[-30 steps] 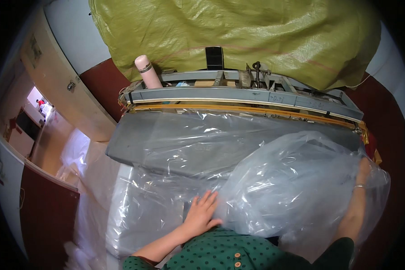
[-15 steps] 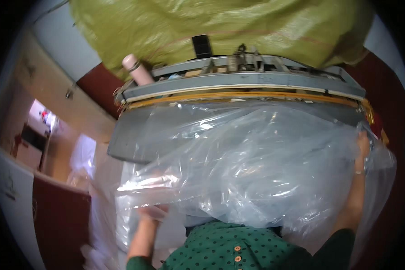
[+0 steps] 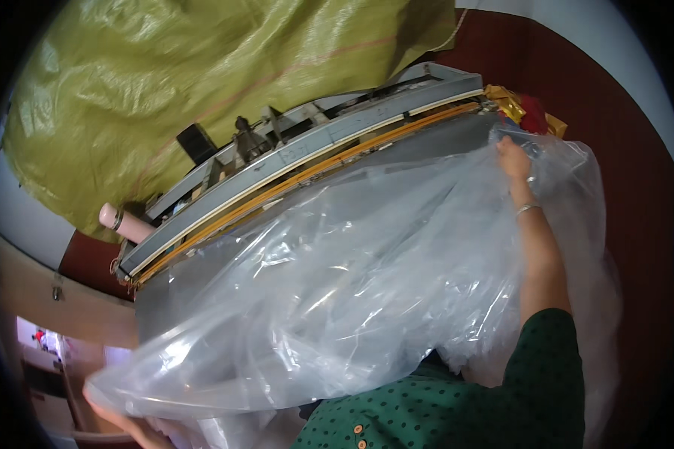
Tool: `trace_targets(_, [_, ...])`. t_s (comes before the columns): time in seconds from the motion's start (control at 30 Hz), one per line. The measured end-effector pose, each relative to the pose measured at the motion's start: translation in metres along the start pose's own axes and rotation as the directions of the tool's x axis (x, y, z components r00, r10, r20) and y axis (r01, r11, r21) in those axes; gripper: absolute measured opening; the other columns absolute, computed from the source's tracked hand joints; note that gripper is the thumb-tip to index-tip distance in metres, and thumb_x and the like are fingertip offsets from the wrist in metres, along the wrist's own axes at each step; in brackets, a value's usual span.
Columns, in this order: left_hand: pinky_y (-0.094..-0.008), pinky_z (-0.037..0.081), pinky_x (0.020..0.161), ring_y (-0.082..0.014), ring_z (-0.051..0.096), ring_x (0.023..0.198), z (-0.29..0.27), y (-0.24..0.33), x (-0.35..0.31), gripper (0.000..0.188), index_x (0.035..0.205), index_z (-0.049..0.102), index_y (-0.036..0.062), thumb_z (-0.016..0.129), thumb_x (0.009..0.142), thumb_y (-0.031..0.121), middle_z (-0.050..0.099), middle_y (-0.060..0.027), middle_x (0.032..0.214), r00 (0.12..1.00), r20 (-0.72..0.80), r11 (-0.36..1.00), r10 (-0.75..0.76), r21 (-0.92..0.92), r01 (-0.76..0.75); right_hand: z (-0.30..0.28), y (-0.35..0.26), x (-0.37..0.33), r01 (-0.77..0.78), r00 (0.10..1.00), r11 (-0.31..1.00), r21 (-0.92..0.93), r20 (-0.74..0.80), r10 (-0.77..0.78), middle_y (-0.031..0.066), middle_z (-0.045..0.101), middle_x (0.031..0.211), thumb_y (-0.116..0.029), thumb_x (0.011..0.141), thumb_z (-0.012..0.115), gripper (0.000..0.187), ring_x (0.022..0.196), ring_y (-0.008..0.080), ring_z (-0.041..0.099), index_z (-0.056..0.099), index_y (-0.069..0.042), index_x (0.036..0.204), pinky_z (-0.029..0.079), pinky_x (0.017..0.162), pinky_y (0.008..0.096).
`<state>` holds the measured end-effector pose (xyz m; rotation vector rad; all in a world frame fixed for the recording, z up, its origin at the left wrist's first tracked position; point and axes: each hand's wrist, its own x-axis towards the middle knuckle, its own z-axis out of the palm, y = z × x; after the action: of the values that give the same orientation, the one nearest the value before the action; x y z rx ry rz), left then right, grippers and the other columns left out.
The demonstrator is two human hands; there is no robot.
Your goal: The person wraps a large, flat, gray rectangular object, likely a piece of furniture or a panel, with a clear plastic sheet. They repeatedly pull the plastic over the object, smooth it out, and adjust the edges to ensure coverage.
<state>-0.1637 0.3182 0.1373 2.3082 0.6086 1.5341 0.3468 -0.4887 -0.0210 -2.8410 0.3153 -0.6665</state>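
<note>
A wide clear plastic sheet point(image 3: 352, 269), wrinkled and shiny, stretches between my two hands over a grey tabletop point(image 3: 153, 310). My right hand point(image 3: 512, 157) is closed on the sheet near the far right end of the machine frame, with a thin bracelet on the wrist. At the lower left, my left hand point(image 3: 106, 408) grips the sheet's near left corner, its fingers partly covered by the plastic. Between the hands the sheet slants across the table and hangs in front of my green dotted shirt.
A long grey metal frame point(image 3: 292, 165) with orange strips runs along the table's far edge. On it are a pink bottle point(image 3: 127, 223) and a black phone-like slab point(image 3: 195, 144). Behind hangs a yellow-green woven tarp point(image 3: 225, 67). Gold and red material point(image 3: 528, 112) lies at the right end.
The view has turned, tilting the table and frame. My left hand has moved outward to the lower left, spreading the sheet wider. My right hand remains on the sheet near the frame's right end.
</note>
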Motion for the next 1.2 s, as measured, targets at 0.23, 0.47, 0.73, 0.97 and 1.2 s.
trace_targets(0.23, [-0.0316, 0.041, 0.085, -0.0246, 0.054, 0.094, 0.155, 0.064, 0.115, 0.026, 0.107, 0.054, -0.0023, 0.054, 0.083, 0.009, 0.057, -0.0134, 0.102, 0.907, -0.126, 0.876, 0.402, 0.341, -0.342, 0.024, 0.042, 0.012, -0.030, 0.998, 0.999, 0.018, -0.063, 0.031, 0.0192, 0.062, 0.089, -0.033, 0.088, 0.042, 0.027, 0.086, 0.0387, 0.058, 0.053, -0.008, 0.094, 0.044, 0.070, 0.0506])
trace_targets(0.47, [-0.0539, 0.019, 0.102, -0.0365, 0.019, 0.132, 0.205, 0.026, -0.098, 0.055, 0.127, 0.043, 0.0053, 0.061, 0.079, 0.025, 0.033, -0.0172, 0.137, 0.605, 0.794, 0.972, 0.065, 0.086, -0.218, 0.029, 0.078, 0.021, 0.120, 0.993, 0.992, 0.032, 0.013, -0.120, 0.0206, 0.059, 0.086, -0.027, 0.088, 0.045, 0.025, 0.083, 0.0417, 0.056, 0.054, -0.004, 0.092, 0.043, 0.067, 0.0484])
trace_targets(0.73, [-0.0445, 0.036, 0.092, -0.0335, 0.043, 0.114, 0.153, 0.089, -0.084, 0.043, 0.110, 0.054, 0.0020, 0.068, 0.073, 0.021, 0.052, -0.0158, 0.116, 0.600, 0.781, 0.978, 0.173, -0.064, -0.198, 0.035, 0.137, 0.019, 0.026, 0.996, 0.990, -0.137, -0.085, -0.038, 0.0221, 0.058, 0.089, -0.032, 0.092, 0.041, 0.027, 0.083, 0.0429, 0.054, 0.050, -0.007, 0.098, 0.041, 0.066, 0.0498])
trace_targets(0.97, [-0.0365, 0.039, 0.082, -0.0274, 0.055, 0.090, 0.197, 0.086, -0.038, 0.033, 0.096, 0.056, 0.0031, 0.068, 0.065, 0.007, 0.058, -0.0096, 0.095, 0.694, 0.642, 0.773, 0.327, 0.241, -0.587, 0.029, 0.120, 0.020, 0.044, 0.999, 0.997, -0.061, -0.018, -0.045, 0.0223, 0.057, 0.089, -0.032, 0.093, 0.037, 0.026, 0.085, 0.0439, 0.053, 0.046, -0.007, 0.097, 0.040, 0.067, 0.0492])
trace_targets(1.2, [-0.0312, 0.042, 0.057, -0.0244, 0.057, 0.063, 0.224, 0.032, -0.009, 0.006, 0.082, 0.055, 0.0027, 0.058, 0.078, 0.006, 0.060, -0.0084, 0.075, 0.781, 0.577, 0.872, -0.239, -0.226, 0.434, 0.023, 0.127, 0.011, 0.053, 0.997, 0.998, -0.026, -0.056, -0.055, 0.0222, 0.056, 0.088, -0.030, 0.093, 0.039, 0.024, 0.085, 0.0440, 0.051, 0.045, -0.007, 0.094, 0.040, 0.069, 0.0472])
